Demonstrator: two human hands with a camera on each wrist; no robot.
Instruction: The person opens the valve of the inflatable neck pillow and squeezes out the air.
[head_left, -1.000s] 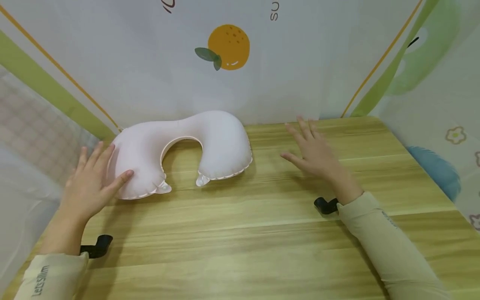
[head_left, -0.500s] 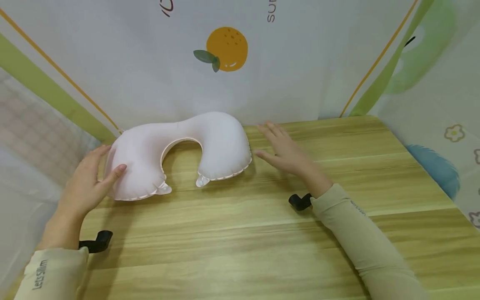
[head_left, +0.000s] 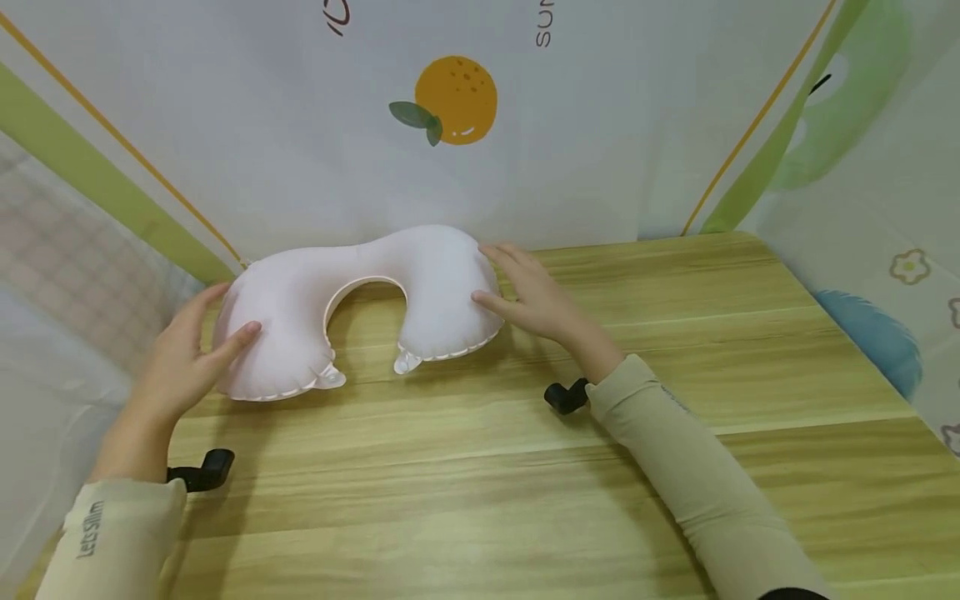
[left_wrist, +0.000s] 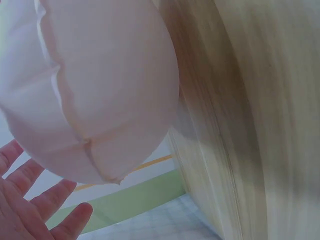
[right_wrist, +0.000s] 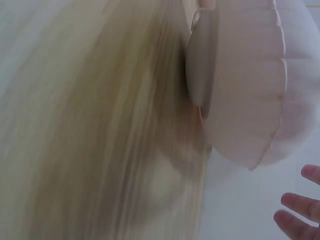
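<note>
A pale pink inflatable neck pillow [head_left: 442,275] lies at the back left, its U-shaped opening facing me. At its left end is my left hand [head_left: 180,358], thumb over the top edge and fingers along the outer side. My right hand [head_left: 536,296] lies against the other end, with the thumb on the front and the fingertips higher up. Seen from the left wrist, the seamed pillow end [left_wrist: 110,90] bulges beside straight, spread fingers [left_wrist: 52,197]. From the right wrist, the fingers [right_wrist: 300,205] are extended close to the pillow; the exact contact is hard to judge.
The pillow lies on a wood-grain table [head_left: 450,500] whose back edge meets a white curtain [head_left: 585,150] printed with an orange [head_left: 457,100]. Black angled pieces [head_left: 213,471] stick out by both wrists. Patterned fabric hangs at the left and right sides.
My right hand has come leftward across the table to the pillow's right end. The left hand has shifted slightly at the left end. The pillow has stayed nearly in place.
</note>
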